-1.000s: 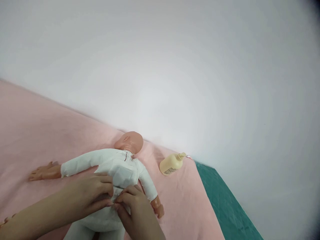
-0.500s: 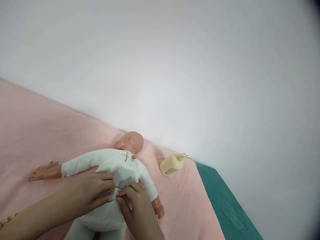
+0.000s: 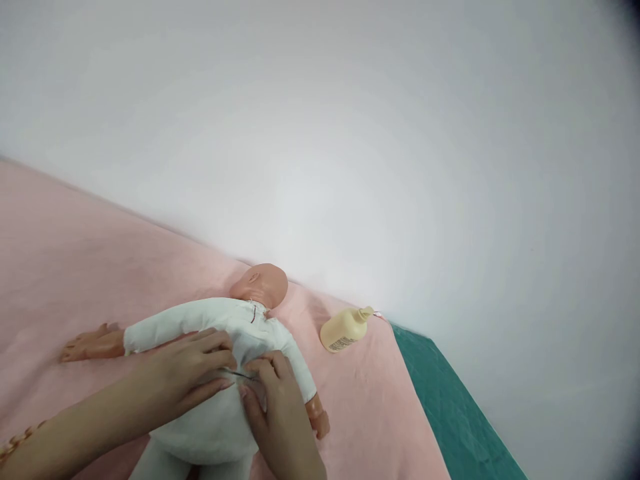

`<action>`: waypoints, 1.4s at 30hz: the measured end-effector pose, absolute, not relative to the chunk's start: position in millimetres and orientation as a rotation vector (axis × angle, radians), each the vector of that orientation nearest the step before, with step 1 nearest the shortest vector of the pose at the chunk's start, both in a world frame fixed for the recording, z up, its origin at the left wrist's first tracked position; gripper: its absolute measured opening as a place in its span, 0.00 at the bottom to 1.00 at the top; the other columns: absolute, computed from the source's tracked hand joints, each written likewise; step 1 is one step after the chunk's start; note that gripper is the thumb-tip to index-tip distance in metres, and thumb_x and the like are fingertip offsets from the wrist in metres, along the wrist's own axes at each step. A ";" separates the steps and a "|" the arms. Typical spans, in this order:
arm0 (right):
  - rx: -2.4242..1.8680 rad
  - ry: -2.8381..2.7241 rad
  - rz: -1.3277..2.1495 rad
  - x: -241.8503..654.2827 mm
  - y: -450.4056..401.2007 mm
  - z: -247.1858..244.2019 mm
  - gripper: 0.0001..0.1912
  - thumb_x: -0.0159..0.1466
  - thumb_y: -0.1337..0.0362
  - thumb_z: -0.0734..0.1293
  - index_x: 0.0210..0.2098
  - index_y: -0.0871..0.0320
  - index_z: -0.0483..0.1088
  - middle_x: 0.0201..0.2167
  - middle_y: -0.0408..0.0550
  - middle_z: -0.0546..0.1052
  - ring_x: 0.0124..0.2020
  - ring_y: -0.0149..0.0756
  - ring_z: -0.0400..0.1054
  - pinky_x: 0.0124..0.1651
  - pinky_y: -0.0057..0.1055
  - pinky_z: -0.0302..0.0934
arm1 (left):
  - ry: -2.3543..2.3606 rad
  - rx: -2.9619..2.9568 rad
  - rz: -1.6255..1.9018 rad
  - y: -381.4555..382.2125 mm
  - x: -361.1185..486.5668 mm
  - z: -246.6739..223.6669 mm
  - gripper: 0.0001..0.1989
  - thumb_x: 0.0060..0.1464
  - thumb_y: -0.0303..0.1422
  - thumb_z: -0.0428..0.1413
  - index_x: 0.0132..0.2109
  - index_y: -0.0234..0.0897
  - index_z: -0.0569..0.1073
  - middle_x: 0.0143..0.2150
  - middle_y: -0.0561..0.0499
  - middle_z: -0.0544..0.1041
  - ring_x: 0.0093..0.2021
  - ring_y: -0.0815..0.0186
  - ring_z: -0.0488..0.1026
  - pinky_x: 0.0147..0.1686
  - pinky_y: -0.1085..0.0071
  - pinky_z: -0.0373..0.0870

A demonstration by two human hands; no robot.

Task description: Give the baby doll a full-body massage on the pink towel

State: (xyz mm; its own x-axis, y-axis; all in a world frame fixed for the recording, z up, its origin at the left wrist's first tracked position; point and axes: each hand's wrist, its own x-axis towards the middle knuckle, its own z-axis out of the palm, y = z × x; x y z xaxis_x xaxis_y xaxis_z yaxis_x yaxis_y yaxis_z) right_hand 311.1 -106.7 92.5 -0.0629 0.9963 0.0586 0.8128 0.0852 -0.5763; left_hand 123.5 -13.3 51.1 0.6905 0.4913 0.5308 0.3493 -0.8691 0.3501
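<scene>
Though its head [image 3: 267, 284] is tan | doll [image 3: 210, 430] | white cloth [image 3: 167, 325] (1 dark line [image 3: 241, 375])

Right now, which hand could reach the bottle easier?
Probably the right hand: it's nearer the bottle, which is on that side of the doll. The left hand is farther away.

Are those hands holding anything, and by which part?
Left hand and right hand touch the doll beside a dark line; whether they pinch its cloth, I can't tell.
</scene>
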 end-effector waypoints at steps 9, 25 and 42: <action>-1.763 -1.923 0.567 313.8 -105.8 89.6 0.26 0.69 0.64 0.65 0.66 0.57 0.62 0.69 0.54 0.62 0.70 0.47 0.53 0.72 0.51 0.51 | 0.742 2.806 1.111 2.4 121.2 27.9 0.19 0.62 0.40 0.57 0.59 0.44 0.72 0.60 0.50 0.75 0.59 0.57 0.72 0.59 0.66 0.68; -1.706 -1.846 0.624 318.3 -99.2 85.3 0.26 0.70 0.61 0.66 0.66 0.59 0.64 0.66 0.54 0.67 0.69 0.46 0.58 0.72 0.47 0.53 | 0.822 2.631 1.015 0.8 125.8 17.2 0.24 0.67 0.50 0.49 0.60 0.42 0.73 0.59 0.46 0.76 0.60 0.56 0.72 0.59 0.60 0.69; -1.645 -1.813 0.587 324.2 -95.2 71.0 0.27 0.70 0.59 0.65 0.66 0.60 0.63 0.66 0.55 0.68 0.68 0.45 0.59 0.72 0.47 0.53 | 0.831 2.660 1.020 6.4 126.3 12.4 0.24 0.69 0.49 0.46 0.62 0.42 0.72 0.62 0.47 0.74 0.64 0.58 0.68 0.62 0.61 0.65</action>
